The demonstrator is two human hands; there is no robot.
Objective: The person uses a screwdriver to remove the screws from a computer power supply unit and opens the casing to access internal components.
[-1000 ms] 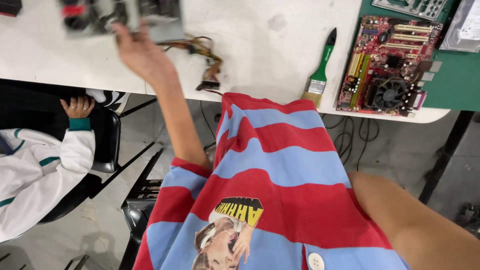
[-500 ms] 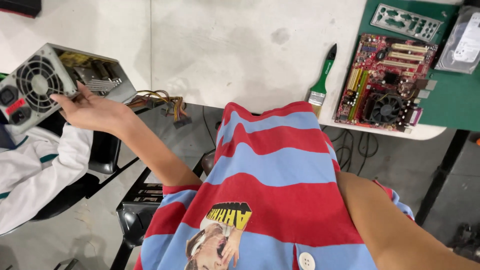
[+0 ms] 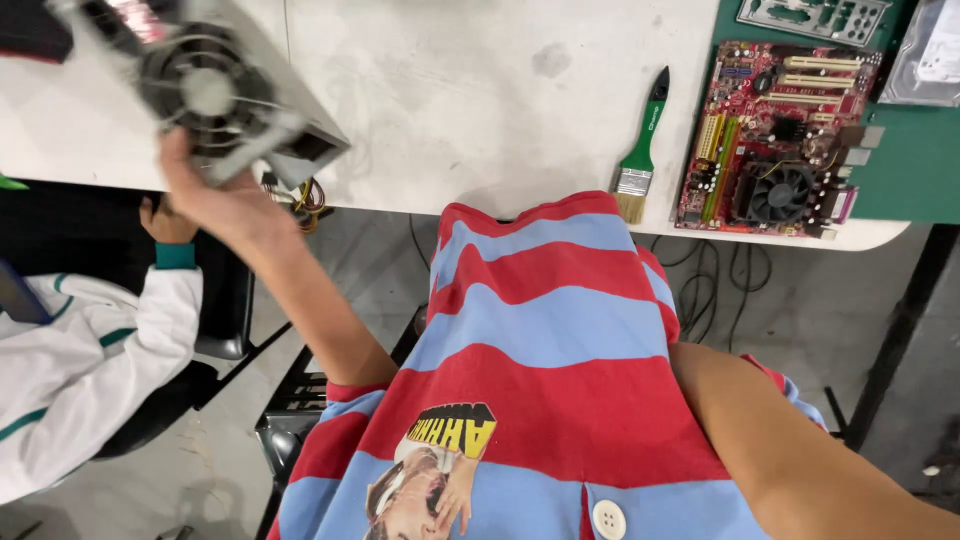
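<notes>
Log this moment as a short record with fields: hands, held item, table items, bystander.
left hand: grips the grey power supply unit at its fan side, lifted over the white table edge
right hand: out of view
on table: green-handled brush, red motherboard on green mat
bystander: white sleeve, another person's hand

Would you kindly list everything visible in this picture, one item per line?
Power supply unit: one, grey with round fan, upper left, tilted above the table, wires trailing beneath.
Table: one, white.
Brush: one, green handle, at the table edge.
Motherboard: one, red, on the green mat.
Metal plate: one, silver, top right.
Neighbour's sleeve: one, white with green trim, lower left.
Left hand: grips the unit.
Right hand: out of view; only the arm shows.
</notes>
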